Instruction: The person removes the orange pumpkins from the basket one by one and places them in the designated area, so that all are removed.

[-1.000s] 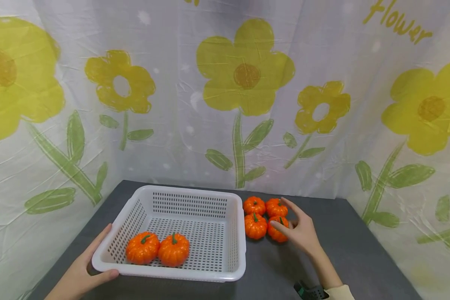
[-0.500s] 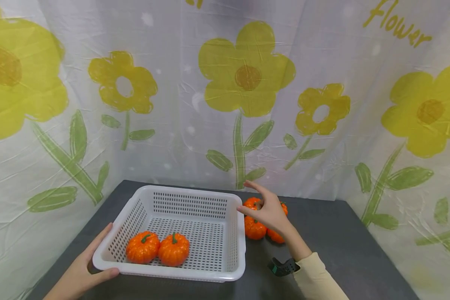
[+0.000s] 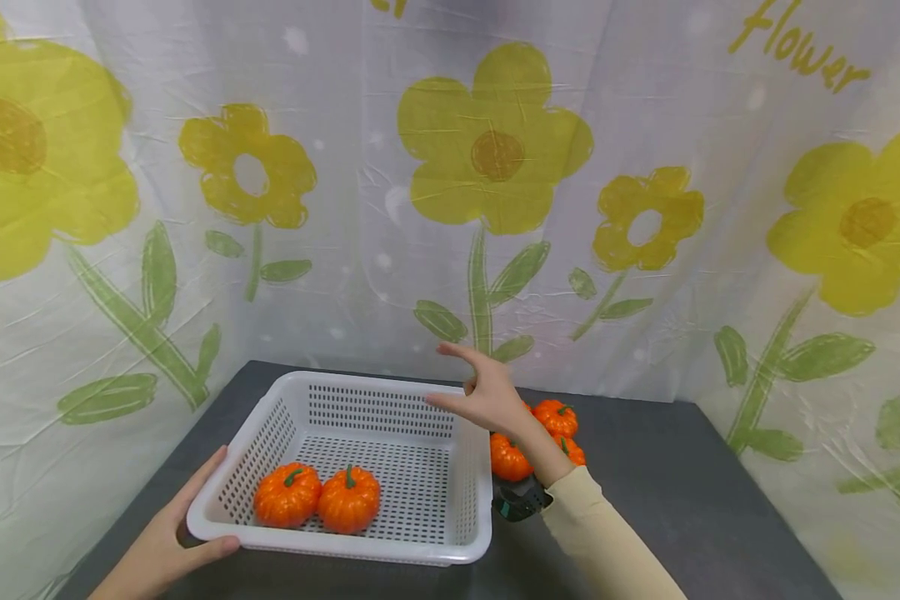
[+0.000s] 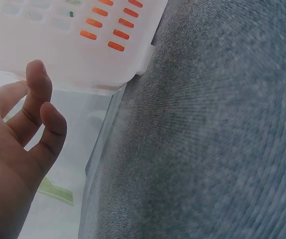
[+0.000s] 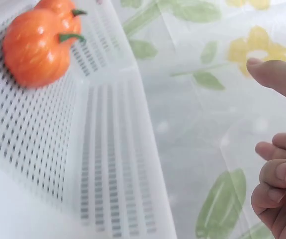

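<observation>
A white perforated plastic basket [image 3: 345,546] sits on the dark table, with two small orange pumpkins side by side near its front left: the left pumpkin [image 3: 287,496] and the right pumpkin [image 3: 348,502]. My left hand [image 3: 153,546] holds the basket's front left corner, thumb at the front rim, fingers along the left side. In the left wrist view, the fingers [image 4: 38,94] bend close to the basket wall. Over the basket's back right corner is my right hand [image 3: 483,393], thumb and index finger spread apart, nothing between them. The right wrist view shows its other fingers [image 5: 277,179] curled.
Several more orange pumpkins [image 3: 555,417] cluster on the table just right of the basket, partly hidden by my right forearm. A black watch band [image 3: 523,500] is at the right wrist. Curtains [image 3: 360,208] with yellow flowers stand behind and at both sides of the table [image 3: 690,500].
My right hand has left the pumpkins at the right and moved leftward to the basket's back right corner, with nothing in it. The left hand and basket stay nearly still.
</observation>
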### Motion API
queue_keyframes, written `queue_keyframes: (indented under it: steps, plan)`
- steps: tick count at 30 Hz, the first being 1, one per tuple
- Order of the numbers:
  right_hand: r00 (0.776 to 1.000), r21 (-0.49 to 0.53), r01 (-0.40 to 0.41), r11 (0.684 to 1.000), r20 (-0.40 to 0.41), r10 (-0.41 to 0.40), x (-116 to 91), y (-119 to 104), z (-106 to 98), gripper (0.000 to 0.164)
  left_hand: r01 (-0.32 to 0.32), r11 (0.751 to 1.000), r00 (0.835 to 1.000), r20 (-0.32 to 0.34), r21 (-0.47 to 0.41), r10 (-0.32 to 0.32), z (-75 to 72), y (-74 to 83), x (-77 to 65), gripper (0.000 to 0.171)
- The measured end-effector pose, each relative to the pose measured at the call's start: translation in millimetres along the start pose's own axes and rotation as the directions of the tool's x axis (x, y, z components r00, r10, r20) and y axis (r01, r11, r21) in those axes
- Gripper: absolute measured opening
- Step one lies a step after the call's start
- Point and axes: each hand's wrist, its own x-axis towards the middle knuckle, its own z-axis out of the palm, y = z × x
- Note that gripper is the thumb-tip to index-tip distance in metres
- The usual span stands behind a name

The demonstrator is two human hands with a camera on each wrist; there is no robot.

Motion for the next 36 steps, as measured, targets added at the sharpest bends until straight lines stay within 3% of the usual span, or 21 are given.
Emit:
queue_keyframes:
  steps: [5,15,20,24,27,31,34,36]
  plan:
    - [0.999,0.029,0.032,0.999,0.013,-0.032,14.2,-7.8,16.1,0.077,-0.008,1.000,1.000,-0.002,-0.014,0.008,0.6,-1.4,0.5,0.106]
    - [0.997,0.124,-0.073,0.990,0.026,0.071,32.2,-9.2,59.4,0.075,-0.014,1.000,1.000,-0.007,0.011,0.014,1.1,-4.7,0.6,0.106]
    - [0.989,0.146,-0.095,0.985,0.127,0.077,32.4,-8.6,71.9,0.078,-0.010,1.000,1.000,-0.013,0.021,0.010,1.0,-5.8,0.5,0.105]
    - [0.966,0.140,-0.093,0.986,0.254,0.055,32.9,-3.5,77.4,0.079,-0.018,1.000,1.000,-0.015,0.025,0.018,-0.2,-5.2,0.1,0.106]
    - [0.922,0.094,-0.077,0.993,0.386,0.035,33.1,1.5,81.2,0.078,-0.013,1.000,1.000,-0.011,0.023,0.014,-0.6,-4.2,0.4,0.107]
    - [0.811,0.006,-0.013,1.000,0.586,0.007,32.8,7.5,87.8,0.078,0.002,1.000,1.000,-0.007,0.028,-0.002,-1.0,-2.1,0.6,0.106]
    - [0.723,-0.013,0.020,1.000,0.691,-0.006,32.1,9.7,92.7,0.078,0.004,0.999,1.000,-0.010,0.044,-0.004,-1.0,-1.4,0.3,0.106]
    - [0.685,-0.021,0.031,0.999,0.729,-0.006,31.5,10.5,95.8,0.079,0.010,0.999,1.000,-0.008,0.052,-0.010,-0.9,-1.4,0.1,0.106]
